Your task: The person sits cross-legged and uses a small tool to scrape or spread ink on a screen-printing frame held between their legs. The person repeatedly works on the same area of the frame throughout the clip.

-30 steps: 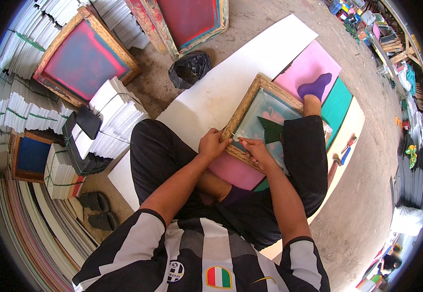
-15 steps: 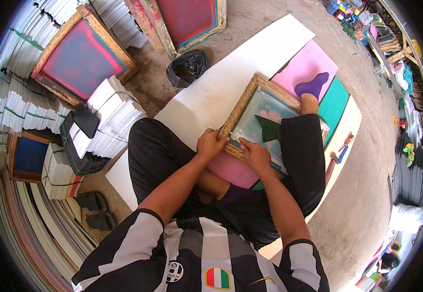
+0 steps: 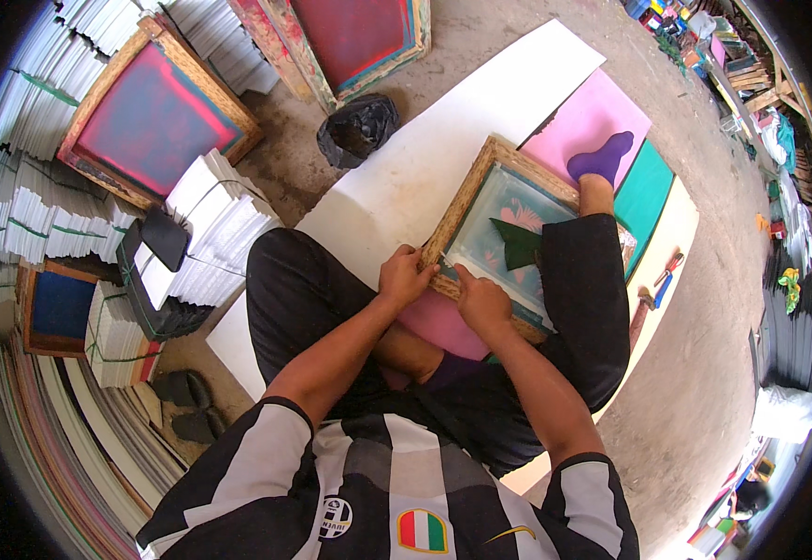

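Note:
A wooden screen-printing frame (image 3: 457, 213) lies tilted across my lap, its pale mesh facing up with a faint pink flower pattern. My left hand (image 3: 409, 277) is closed on the frame's near-left corner, thumb on top of the wood. On the inner edge close by, my right hand (image 3: 483, 301) is curled with its index finger extended against the mesh border. Whether the right fingers pinch something small is hidden from me. A dark green pointed scrap (image 3: 518, 245) rests on the mesh, partly behind my right trouser leg.
Coloured boards (image 3: 644, 196) and a white sheet (image 3: 378, 201) lie beneath me. A hammer (image 3: 644, 301) and a red-and-blue-handled tool (image 3: 665, 277) lie at right. A black plastic bag (image 3: 359, 131), stained screen frames (image 3: 158, 112) and bundled paper stacks (image 3: 219, 201) stand at left.
My right hand has shifted slightly left and down along the frame edge, its index finger now straighter. A thin pale sliver seen by its fingertips earlier is harder to see. My left hand stays put.

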`<control>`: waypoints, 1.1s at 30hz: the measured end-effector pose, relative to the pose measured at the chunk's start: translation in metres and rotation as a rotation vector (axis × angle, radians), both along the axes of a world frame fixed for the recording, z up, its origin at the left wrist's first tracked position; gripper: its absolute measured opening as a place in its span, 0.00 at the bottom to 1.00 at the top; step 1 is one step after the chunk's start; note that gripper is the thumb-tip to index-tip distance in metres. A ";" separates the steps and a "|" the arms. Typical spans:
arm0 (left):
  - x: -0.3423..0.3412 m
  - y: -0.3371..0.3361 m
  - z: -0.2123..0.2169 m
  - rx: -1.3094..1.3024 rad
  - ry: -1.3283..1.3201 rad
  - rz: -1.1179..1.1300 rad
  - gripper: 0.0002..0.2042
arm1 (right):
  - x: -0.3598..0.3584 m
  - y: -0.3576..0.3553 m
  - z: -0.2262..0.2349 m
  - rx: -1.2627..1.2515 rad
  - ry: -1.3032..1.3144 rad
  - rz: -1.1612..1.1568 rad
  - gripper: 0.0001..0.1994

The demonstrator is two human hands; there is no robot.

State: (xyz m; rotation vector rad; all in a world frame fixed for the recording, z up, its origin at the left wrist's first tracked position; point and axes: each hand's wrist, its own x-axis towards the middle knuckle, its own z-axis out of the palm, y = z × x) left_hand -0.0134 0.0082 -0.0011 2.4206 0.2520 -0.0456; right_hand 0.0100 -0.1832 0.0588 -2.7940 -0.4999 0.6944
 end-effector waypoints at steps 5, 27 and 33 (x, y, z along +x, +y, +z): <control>0.002 -0.001 0.004 0.014 0.008 -0.001 0.22 | 0.003 -0.017 -0.030 0.404 -0.029 -0.097 0.22; 0.004 0.003 0.003 0.009 0.038 -0.005 0.21 | 0.025 -0.026 -0.016 0.168 0.013 0.048 0.19; 0.004 0.004 -0.002 -0.036 0.047 -0.032 0.24 | 0.017 -0.025 -0.022 0.135 -0.130 0.041 0.20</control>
